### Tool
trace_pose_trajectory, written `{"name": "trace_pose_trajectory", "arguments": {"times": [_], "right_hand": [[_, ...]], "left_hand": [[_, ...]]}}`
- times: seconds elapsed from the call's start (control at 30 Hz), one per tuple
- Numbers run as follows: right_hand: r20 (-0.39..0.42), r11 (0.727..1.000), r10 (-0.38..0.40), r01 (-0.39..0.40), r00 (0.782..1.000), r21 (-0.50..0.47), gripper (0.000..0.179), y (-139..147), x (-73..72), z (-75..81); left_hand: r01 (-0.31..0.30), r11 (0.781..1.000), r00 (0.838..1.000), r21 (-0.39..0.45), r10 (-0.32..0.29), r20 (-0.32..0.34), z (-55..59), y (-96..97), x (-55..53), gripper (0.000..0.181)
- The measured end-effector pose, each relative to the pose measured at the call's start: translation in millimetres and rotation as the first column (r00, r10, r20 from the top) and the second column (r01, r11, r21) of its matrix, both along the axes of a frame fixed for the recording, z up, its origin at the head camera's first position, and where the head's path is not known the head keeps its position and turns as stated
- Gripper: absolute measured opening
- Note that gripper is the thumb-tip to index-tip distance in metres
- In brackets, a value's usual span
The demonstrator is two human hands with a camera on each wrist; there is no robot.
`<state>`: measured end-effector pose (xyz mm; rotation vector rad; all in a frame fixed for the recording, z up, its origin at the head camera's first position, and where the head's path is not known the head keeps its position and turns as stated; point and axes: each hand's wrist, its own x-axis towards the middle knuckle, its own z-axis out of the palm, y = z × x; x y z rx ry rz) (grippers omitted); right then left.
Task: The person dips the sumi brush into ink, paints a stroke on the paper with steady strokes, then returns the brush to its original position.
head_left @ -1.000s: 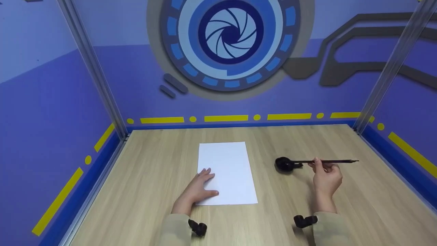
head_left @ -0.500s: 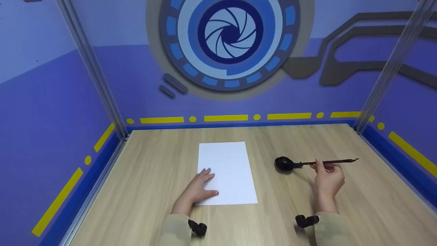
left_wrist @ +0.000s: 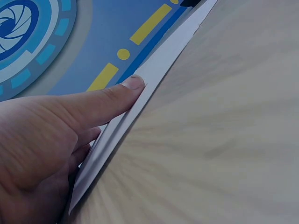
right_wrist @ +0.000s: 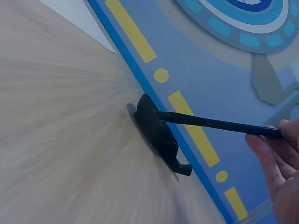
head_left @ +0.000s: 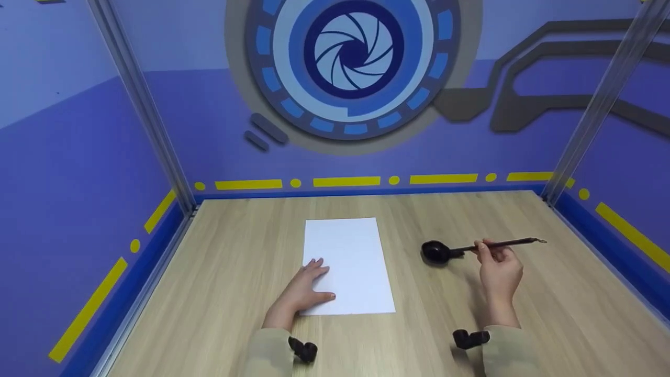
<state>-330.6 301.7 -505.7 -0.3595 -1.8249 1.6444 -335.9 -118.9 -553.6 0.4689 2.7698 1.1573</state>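
My left hand (head_left: 303,289) rests with spread fingers on the lower left of a white sheet of paper (head_left: 356,251); in the left wrist view the thumb (left_wrist: 133,83) presses on the sheet. To the right, my right hand (head_left: 500,272) pinches a dark, slim writing brush (head_left: 515,242) between thumb and fingers. A small cord loop hangs at the brush's tail end. Its other end reaches into a round black ink dish (head_left: 434,253) with a short handle. In the right wrist view the brush (right_wrist: 219,123) slants down into the dish (right_wrist: 156,130), whose inside is hidden.
The wooden table (head_left: 225,262) lies under everything. Blue and purple panels with yellow marks enclose it at the back (head_left: 209,131) and both sides, with metal posts at the corners. A black wrist camera (head_left: 303,349) juts from each sleeve.
The brush's tail end has risen and its slant has steepened, while the tip end stays at the dish. My right hand has shifted slightly. The left hand and paper are still.
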Motion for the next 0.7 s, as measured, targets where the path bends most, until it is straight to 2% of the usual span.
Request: {"name": "trace_pose_trajectory", "arguments": {"times": [0.23,0.37,0.53,0.7], "right_hand": [[0.024,1.0,0.018,-0.018,1.0,0.006,0.025,2.1,3.0,3.3],[-0.009,1.0,-0.011,0.01,1.0,-0.009,0.017,3.7,5.3,6.1],[-0.063,0.996,-0.054,0.05,0.997,-0.076,0.02,5.0,3.8,6.1],[-0.024,0.992,-0.097,0.094,0.995,-0.089,0.018,4.9,1.9,1.4]], "left_hand": [[-0.004,1.0,1.0,-0.001,0.004,0.005,0.4,0.1,-0.4,0.074],[0.0,1.0,1.0,0.007,0.0,0.008,0.5,-0.3,-0.6,0.074],[0.006,1.0,1.0,0.004,-0.006,0.003,-0.1,-0.5,-1.6,0.075],[0.005,1.0,1.0,-0.003,-0.005,0.004,0.0,-0.3,-1.9,0.075]]}}
